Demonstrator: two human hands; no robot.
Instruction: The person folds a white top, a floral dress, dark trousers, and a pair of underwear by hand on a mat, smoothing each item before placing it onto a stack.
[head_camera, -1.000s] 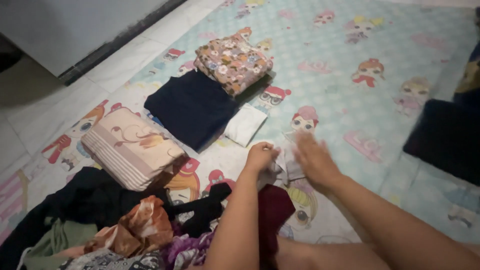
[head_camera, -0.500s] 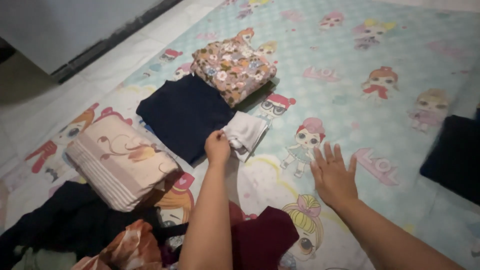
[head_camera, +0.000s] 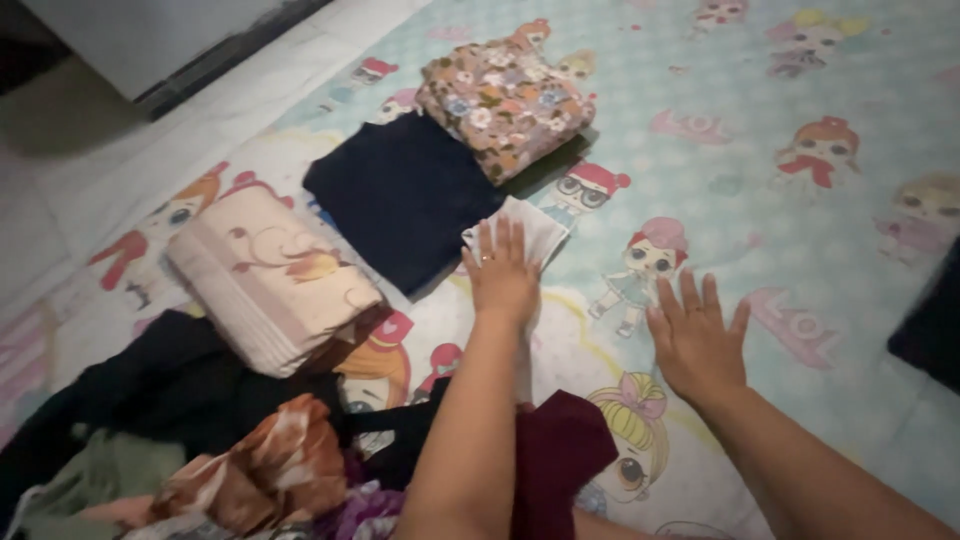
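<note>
Since half a second ago, your left hand (head_camera: 503, 272) has let go of the edge it was pinching and now lies flat, fingers spread, on the white cloth (head_camera: 527, 228). Your right hand (head_camera: 695, 340) has barely shifted; it rests open on the mat (head_camera: 760, 190), palm down, fingers apart, gripping nothing, well apart from the cloth.

You have the white cloth folded small near the middle of the scene, touching the right edge of the navy stack (head_camera: 405, 195). Your palm covers its near half; the far corner shows past your fingertips.

Just beyond, the floral stack (head_camera: 505, 100) overlaps the far corner of the navy one. To the left sits the pink stack (head_camera: 270, 275), folded thick, with a swirl pattern on top.

Near you, at the left, a loose heap of clothes (head_camera: 200, 440) spreads out, with black, orange and green pieces in it. A maroon piece (head_camera: 560, 450) lies beside your left forearm. At the right edge lies a dark cloth (head_camera: 930, 325), cut off by the frame.
</note>
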